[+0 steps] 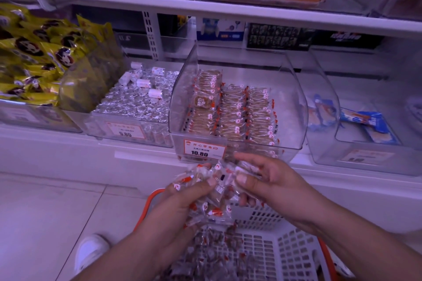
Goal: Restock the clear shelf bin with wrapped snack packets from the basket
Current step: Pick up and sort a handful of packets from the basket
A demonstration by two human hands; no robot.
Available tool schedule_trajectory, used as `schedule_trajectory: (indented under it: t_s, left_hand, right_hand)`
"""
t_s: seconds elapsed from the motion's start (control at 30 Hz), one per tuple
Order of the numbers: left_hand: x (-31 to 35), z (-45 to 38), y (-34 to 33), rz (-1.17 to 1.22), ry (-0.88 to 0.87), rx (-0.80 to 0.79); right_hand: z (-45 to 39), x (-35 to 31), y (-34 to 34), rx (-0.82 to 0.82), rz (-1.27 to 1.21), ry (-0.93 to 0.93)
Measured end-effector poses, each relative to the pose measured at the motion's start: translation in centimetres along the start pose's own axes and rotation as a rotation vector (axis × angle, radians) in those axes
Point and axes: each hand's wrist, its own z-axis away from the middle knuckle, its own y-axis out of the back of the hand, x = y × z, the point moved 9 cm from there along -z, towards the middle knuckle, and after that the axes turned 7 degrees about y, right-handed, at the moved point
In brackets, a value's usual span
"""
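Below the shelf edge, over the basket (pixel 294 255) — left hand (pixel 180 203) grips a loose bundle of wrapped snack packets (pixel 205 191), fingers curled round it. Right hand (pixel 269 180) just beside, thumb and fingers pinching the bundle's upper side. Above, clear shelf bin (pixel 294 102): three rows of packets stood on edge, bare floor along its right side — roughly three-quarters filled by my estimate. More packets remain in the basket; restocking partway done.
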Motion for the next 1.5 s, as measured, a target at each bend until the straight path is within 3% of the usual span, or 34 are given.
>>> schedule_trajectory:
  t_s: [0.1,0.27,0.4,0.5,0.67,0.83,0.97,1.03,1.1,1.2,1.33,1.5]
  left_hand:
    - [0.3,-0.1,0.5,0.017,-0.026,0.029]
    - [1.2,-0.1,1.5,0.025,-0.079,0.076]
    - [1.3,0.1,1.9,0.019,-0.088,0.102]
    - [0.8,0.2,0.7,0.016,-0.080,0.011]
    - [0.6,0.4,-0.1,0.057,-0.058,-0.070]
    - [1.4,0.4,0.2,0.004,-0.086,-0.077]
    - [1.3,0.4,0.1,0.021,-0.062,-0.064]
    - [0.8,0.3,0.3,0.039,-0.027,-0.046]
    - [0.6,0.3,0.2,0.041,-0.001,-0.053]
    - [0.4,0.4,0.1,0.060,0.015,-0.050]
    - [0.2,0.4,0.0,0.040,0.013,-0.067]
    - [0.4,0.2,-0.2,-0.009,-0.063,-0.039]
  right_hand:
    - [0.1,0.0,-0.1,-0.004,-0.068,-0.002]
    - [0.6,-1.9,1.2,0.127,0.071,0.122]
    - [1.0,-1.4,1.0,0.167,-0.215,0.125]
    - [0.7,-0.5,-1.2,0.098,-0.079,0.105]
    - [-0.1,-0.3,-2.0,0.133,0.057,0.145]
    - [-0.1,-0.4,1.2,0.309,0.117,0.119]
    - [0.4,-2.1,3.1,0.411,0.049,0.291]
    - [0.7,-3.4,2.3,0.313,0.050,0.427]
    - [1.3,-4.4,0.8,0.194,0.234,0.532]
    - [1.6,-4.0,0.2,0.180,0.420,0.562]
    - [0.6,-2.0,0.3,0.182,0.285,0.463]
    - [0.4,1.7,-2.1,0.212,-0.219,0.171]
